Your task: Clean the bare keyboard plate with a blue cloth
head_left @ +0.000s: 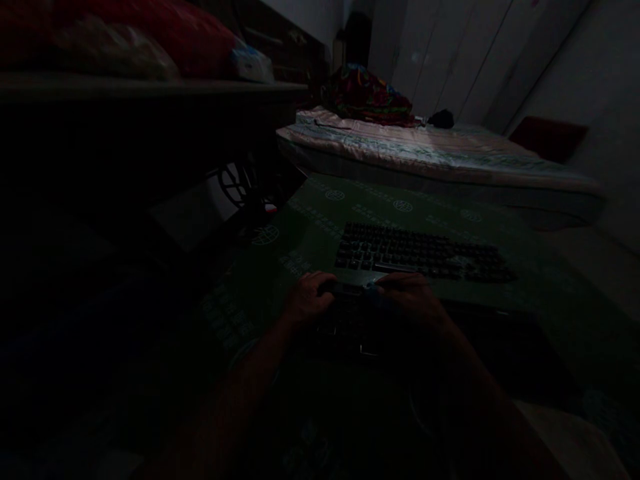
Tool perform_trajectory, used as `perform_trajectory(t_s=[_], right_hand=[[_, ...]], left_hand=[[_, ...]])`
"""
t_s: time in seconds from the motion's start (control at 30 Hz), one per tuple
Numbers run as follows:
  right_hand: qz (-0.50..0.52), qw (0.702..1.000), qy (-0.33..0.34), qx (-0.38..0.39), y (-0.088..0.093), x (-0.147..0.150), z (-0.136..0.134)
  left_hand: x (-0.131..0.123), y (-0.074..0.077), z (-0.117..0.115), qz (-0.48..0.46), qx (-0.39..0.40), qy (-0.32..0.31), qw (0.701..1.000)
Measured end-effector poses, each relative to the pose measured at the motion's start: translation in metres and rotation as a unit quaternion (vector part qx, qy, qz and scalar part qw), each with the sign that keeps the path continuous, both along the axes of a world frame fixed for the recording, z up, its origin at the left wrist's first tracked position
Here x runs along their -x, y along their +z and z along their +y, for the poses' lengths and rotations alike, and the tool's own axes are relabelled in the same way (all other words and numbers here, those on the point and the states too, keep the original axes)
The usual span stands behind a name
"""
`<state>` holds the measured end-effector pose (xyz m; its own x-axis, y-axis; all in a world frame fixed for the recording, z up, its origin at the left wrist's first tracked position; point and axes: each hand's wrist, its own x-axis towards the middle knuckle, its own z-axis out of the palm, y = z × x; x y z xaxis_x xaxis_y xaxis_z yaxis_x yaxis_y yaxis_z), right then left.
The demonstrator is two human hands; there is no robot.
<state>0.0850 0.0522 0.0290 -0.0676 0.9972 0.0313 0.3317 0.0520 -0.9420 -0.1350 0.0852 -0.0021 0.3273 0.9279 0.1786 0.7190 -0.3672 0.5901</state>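
The scene is very dark. My left hand (311, 299) is curled over the left end of a black keyboard base (345, 327), thumb along its far edge. My right hand (413, 297) is closed over the same base, its fingers pinched around a small thing with a bluish tip (371, 287) that I cannot make out. Just beyond both hands lies a block of black keyboard keys (423, 252) in rows. To the right, the dark base continues under my right forearm as a long black panel (505, 347). Shadow hides most of the base.
A green printed sheet (300, 220) lies under everything. Beyond it stands a bed (440, 150) with a patterned red cloth heap (367, 93). On the left, a table (200, 90) carries red bags (200, 40), with a spoked wheel (233, 185) below. A pale cloth (570, 437) lies lower right.
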Motion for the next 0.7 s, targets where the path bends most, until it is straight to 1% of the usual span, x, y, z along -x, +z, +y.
perform_trajectory(t_s=[0.1,0.17,0.27,0.33,0.43,0.53,0.7], right_hand=[[0.010,1.000,0.004,-0.001,0.0010,-0.0012,0.0002],[0.009,1.000,0.008,0.012,0.0018,-0.0023,0.0001],[-0.006,1.000,-0.011,0.027,0.0033,-0.0046,-0.0001],[-0.005,1.000,-0.017,0.022,0.0034,-0.0052,-0.0001],[0.013,1.000,0.002,0.010,0.0020,-0.0042,0.0001],[0.012,1.000,0.009,0.016,0.0010,-0.0047,0.0002],[-0.004,1.000,-0.012,0.028,0.0036,-0.0077,-0.0003]], left_hand=[[0.0003,0.0005,-0.0003,0.000,0.001,-0.001,1.000],[0.0007,0.0006,-0.0004,-0.001,0.001,-0.001,1.000],[0.0010,0.0003,-0.0003,-0.002,0.001,-0.001,1.000],[0.0009,0.0001,-0.0001,-0.002,0.001,-0.002,1.000],[0.0004,0.0001,-0.0001,-0.001,0.000,0.002,1.000],[0.0003,0.0001,-0.0005,-0.002,0.001,0.005,1.000],[0.0003,-0.0007,-0.0007,-0.002,0.003,0.004,1.000]])
